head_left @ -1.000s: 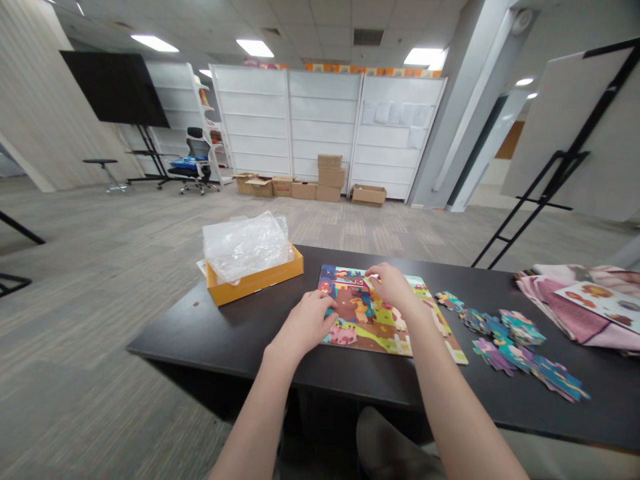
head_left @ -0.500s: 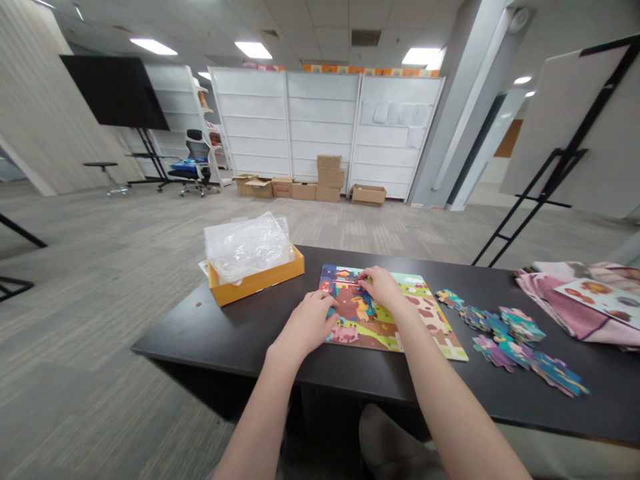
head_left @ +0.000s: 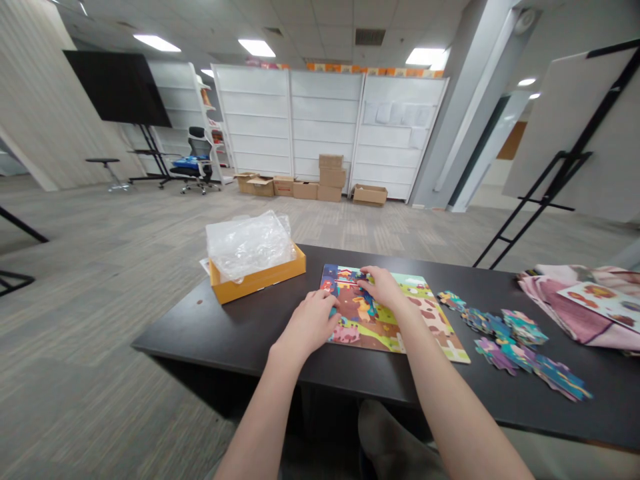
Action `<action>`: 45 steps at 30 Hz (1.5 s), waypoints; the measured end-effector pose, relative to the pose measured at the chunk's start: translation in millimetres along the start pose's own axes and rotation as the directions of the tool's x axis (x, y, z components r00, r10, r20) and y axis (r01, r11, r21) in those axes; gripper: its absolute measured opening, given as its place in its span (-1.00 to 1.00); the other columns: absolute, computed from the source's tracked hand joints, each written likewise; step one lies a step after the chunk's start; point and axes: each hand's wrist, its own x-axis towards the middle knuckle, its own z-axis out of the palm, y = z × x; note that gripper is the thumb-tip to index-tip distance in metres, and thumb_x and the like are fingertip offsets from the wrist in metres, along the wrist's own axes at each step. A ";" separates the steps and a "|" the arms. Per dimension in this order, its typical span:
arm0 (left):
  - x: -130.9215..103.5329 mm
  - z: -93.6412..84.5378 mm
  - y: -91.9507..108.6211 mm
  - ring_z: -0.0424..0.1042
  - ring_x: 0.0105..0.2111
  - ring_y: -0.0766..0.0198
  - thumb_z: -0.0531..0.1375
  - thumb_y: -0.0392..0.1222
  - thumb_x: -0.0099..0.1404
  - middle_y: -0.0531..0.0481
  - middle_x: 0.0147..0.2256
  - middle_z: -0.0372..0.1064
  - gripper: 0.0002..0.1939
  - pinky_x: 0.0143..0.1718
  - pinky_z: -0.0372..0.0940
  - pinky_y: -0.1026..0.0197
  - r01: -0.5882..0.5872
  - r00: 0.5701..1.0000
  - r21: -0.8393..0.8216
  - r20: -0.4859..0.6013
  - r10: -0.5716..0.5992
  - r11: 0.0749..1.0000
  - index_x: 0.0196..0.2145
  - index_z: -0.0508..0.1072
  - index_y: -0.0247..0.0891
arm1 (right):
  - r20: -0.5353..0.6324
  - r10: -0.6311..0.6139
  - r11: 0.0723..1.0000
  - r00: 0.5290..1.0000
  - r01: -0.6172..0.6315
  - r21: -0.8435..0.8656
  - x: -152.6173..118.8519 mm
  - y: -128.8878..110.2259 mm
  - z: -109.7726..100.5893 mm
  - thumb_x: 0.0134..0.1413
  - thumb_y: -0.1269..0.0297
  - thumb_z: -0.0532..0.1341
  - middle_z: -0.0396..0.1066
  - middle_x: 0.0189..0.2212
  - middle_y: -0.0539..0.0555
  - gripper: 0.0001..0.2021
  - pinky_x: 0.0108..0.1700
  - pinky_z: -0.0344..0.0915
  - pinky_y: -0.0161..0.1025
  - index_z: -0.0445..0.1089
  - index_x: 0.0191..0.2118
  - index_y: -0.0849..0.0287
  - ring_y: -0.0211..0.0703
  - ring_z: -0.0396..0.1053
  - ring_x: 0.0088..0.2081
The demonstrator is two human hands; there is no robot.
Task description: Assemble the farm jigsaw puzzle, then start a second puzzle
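A colourful farm-scene puzzle board (head_left: 380, 333) lies flat on the dark table, with a cow, a pig and a fence on it. My left hand (head_left: 314, 321) rests on the board's left edge, fingers stretched out and apart, holding nothing. Over the upper middle of the board is my right hand (head_left: 383, 288), its thumb and fingertips closed around a small dark puzzle piece (head_left: 361, 275) near the barn picture. The palm and fingers hide part of the picture beneath.
Loose puzzle pieces (head_left: 515, 340) lie in piles right of the board. A yellow box (head_left: 260, 278) with clear plastic wrapping (head_left: 250, 247) stands on the left. Pink cloth (head_left: 575, 310) with a printed card (head_left: 603, 301) on top is at the far right of the table (head_left: 225, 333).
The view has shifted very slightly. Both hands stay almost in the same place on the board, the right fingertips moving only a little.
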 end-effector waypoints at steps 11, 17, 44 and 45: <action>0.2 -0.6 3.1 0.37 0.09 0.00 0.15 -0.21 0.36 -0.16 0.03 0.44 -0.75 0.16 0.32 -0.01 0.015 1.000 0.012 -0.001 -0.015 1.000 -0.06 0.54 -0.25 | -0.109 -0.176 0.972 0.978 0.190 0.139 4.2 -8.1 10.2 0.27 0.38 0.21 0.48 -0.03 0.19 -0.80 0.13 0.25 -0.07 0.51 -0.04 0.15 -0.02 0.38 0.01; 0.0 1.0 2.6 0.37 0.08 0.01 0.15 -0.20 0.36 -0.14 0.02 0.44 -0.76 0.17 0.31 0.00 0.012 1.000 0.024 -0.011 -0.012 1.000 -0.06 0.53 -0.23 | -0.041 -0.221 0.965 0.974 0.225 0.136 3.9 -17.9 19.4 0.23 0.43 0.26 0.47 -0.06 0.21 -0.81 0.11 0.27 -0.07 0.57 -0.09 0.16 -0.01 0.39 -0.02; 0.6 -4.3 7.5 0.36 0.08 0.00 0.14 -0.19 0.37 -0.16 0.01 0.42 -0.78 0.14 0.31 0.00 0.022 0.999 0.046 0.033 -0.023 0.999 -0.09 0.50 -0.23 | -0.044 -0.174 0.981 0.984 0.177 0.081 -2.9 -29.8 1.4 0.23 0.59 0.03 0.48 -0.05 0.20 -0.57 0.09 0.28 -0.17 0.56 0.00 0.16 -0.06 0.39 -0.04; 0.6 -4.8 7.8 0.36 0.08 0.00 0.14 -0.19 0.37 -0.17 0.01 0.42 -0.78 0.13 0.32 0.00 0.024 0.999 0.044 0.034 -0.026 0.999 -0.09 0.50 -0.23 | -0.037 -0.173 0.982 0.984 0.175 0.076 -3.3 -30.4 0.1 0.22 0.60 0.03 0.49 -0.07 0.19 -0.57 0.08 0.28 -0.18 0.56 -0.01 0.16 -0.06 0.40 -0.05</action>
